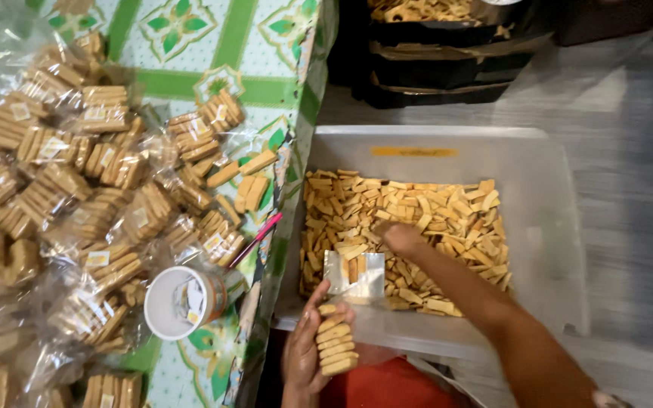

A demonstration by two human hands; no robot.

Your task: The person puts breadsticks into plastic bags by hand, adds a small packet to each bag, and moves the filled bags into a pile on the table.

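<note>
six or so biscuit sticks (334, 340) stacked at 6 o'clock, clamped in left hand (307, 351). right hand (402, 238) digging into grey tub (561, 227), fingers closing, grip unclear. probably light, crumbly, so pinching gently along the long sides.

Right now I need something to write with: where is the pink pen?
The pink pen lies at the table's right edge, between the bagged biscuits and the grey tub, just above the white cup.

I see a neat stack of tan biscuits (335, 341) standing on edge. More loose biscuits (417, 219) fill the grey plastic bin (553, 196).
</note>
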